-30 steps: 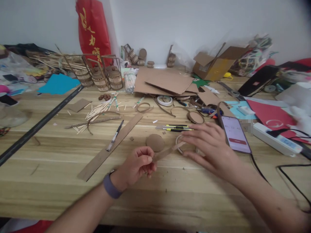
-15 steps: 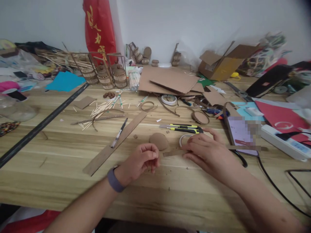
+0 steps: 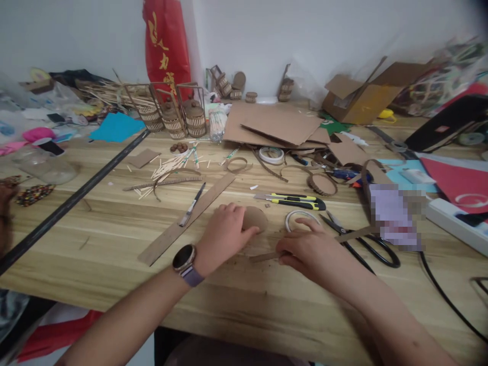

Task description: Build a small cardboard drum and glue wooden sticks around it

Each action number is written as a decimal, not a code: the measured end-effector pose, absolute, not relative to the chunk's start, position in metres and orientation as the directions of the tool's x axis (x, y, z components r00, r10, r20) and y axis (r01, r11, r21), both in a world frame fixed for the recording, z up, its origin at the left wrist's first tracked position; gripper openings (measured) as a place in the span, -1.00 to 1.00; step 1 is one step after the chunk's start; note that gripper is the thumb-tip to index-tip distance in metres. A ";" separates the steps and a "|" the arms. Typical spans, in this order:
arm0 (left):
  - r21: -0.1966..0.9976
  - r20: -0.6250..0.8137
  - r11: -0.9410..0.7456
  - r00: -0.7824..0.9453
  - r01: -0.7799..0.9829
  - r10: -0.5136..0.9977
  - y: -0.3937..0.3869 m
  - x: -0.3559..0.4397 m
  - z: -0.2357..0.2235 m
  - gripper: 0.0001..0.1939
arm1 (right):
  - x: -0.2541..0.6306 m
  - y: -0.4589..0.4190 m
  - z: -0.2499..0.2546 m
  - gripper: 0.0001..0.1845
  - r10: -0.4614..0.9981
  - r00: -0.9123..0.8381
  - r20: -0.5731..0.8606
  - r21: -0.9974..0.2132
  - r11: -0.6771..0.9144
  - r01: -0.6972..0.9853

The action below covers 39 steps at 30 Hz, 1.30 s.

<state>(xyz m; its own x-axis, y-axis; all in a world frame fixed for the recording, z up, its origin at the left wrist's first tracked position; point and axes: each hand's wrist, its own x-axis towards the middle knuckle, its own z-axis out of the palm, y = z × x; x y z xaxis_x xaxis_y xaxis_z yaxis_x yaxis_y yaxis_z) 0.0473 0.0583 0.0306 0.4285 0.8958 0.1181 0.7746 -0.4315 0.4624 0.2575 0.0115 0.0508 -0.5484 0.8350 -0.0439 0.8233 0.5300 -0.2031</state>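
My left hand (image 3: 224, 230), with a watch on the wrist, is at a round cardboard disc (image 3: 256, 220). Its fingers and thumb close around the disc's left side, and the fingertips are partly hidden. A narrow cardboard strip (image 3: 264, 257) is pinched in my right hand (image 3: 305, 249); its other end sticks out to the right of the hand. Just beyond that hand lies a roll of white tape (image 3: 292, 218). Black-handled scissors (image 3: 381, 253) rest open under the strip's right part. Farther back is a yellow and black utility knife (image 3: 297, 201).
A pen (image 3: 192, 204) lies on a wide cardboard strip (image 3: 163, 244) at left. Farther back are loose sticks (image 3: 171, 165), small stick-sided baskets (image 3: 196, 119) and stacked cardboard sheets (image 3: 274, 124). A white power strip (image 3: 450, 216) is at right. Another person's hand (image 3: 5, 203) shows at the left edge.
My left hand has moved forward from in front of the disc and taken hold of it. My right hand has shifted slightly nearer me with the strip. The camera view has turned left.
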 end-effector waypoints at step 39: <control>0.854 0.159 -0.353 0.454 0.383 0.877 0.054 0.015 0.025 -0.93 | 0.246 0.026 0.021 -0.93 0.850 -0.513 0.116 -0.059 0.522 0.851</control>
<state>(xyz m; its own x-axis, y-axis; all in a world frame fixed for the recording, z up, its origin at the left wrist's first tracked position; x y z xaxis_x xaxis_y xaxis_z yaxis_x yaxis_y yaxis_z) 0.0153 0.0537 0.0253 0.4536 0.8769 0.1589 0.3827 -0.3526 0.8539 0.2459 0.0256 0.0211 -0.5132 0.8504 0.1159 0.8511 0.5217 -0.0593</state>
